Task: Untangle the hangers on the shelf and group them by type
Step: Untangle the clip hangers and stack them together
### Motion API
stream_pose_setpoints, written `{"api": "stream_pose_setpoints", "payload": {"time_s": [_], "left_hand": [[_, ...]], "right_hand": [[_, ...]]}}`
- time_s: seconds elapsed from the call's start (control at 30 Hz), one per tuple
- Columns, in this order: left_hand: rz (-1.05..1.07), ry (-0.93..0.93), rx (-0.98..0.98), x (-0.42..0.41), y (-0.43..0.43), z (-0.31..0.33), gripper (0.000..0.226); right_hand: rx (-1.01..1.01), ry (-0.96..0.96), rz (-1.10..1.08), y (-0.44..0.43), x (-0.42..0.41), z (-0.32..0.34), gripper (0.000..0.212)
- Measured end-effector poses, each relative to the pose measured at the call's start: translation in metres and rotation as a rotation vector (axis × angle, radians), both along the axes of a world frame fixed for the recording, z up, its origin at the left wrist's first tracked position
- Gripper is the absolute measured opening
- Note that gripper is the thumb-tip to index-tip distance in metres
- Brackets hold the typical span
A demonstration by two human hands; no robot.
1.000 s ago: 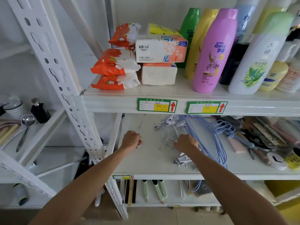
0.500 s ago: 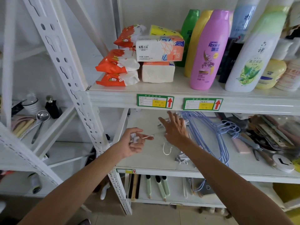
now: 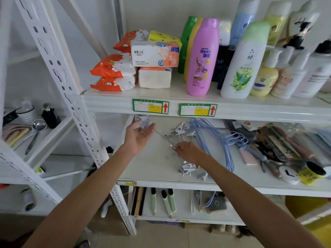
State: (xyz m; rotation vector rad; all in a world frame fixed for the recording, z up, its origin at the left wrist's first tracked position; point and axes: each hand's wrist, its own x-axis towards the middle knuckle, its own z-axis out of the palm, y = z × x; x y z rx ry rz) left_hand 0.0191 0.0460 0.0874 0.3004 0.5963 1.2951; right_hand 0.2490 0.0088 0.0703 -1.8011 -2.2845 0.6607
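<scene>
On the middle shelf (image 3: 143, 169) lies a tangle of white clip hangers (image 3: 179, 131) with thin metal wires. More white clips (image 3: 188, 168) lie near the front edge. A stack of light-blue wire hangers (image 3: 203, 138) lies just to the right, hooks pointing right. My left hand (image 3: 138, 136) is held palm up with straight fingers at the back left. A single white clip hanger (image 3: 144, 123) sits just beyond its fingertips. My right hand (image 3: 188, 152) reaches into the tangle and pinches a metal wire of a clip hanger (image 3: 171, 149).
Tissue packs (image 3: 154, 54) and shampoo bottles (image 3: 202, 58) fill the upper shelf. Tools, packets and a yellow jar (image 3: 311, 173) crowd the right of the middle shelf. A slanted white upright (image 3: 71, 97) stands at left, with brushes (image 3: 166, 201) on the shelf below.
My left hand carried a clip hanger from the shelf front to the back left and opened, letting it go. My right hand drew back from the rear onto the tangle.
</scene>
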Motion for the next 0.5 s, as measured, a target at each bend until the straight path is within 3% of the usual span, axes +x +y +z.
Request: {"api": "stream_pose_setpoints", "payload": {"time_s": [0.13,0.3,0.4,0.5], "left_hand": [[-0.046,0.555,-0.119,0.045,0.002,-0.014,0.022],[-0.253,0.696,-0.018,0.082,-0.017,-0.025,0.020],[-0.181,0.826,0.061,0.091,-0.024,-0.029,0.018],[-0.027,0.948,0.067,0.096,-0.028,-0.027,0.019]], "right_hand": [[-0.328,0.404,-0.139,-0.017,0.010,0.005,0.050],[-0.548,0.602,-0.161,-0.032,0.020,0.004,0.052],[-0.646,0.707,-0.147,-0.039,0.030,0.002,0.053],[-0.579,0.712,-0.138,-0.044,0.039,0.000,0.042]]}}
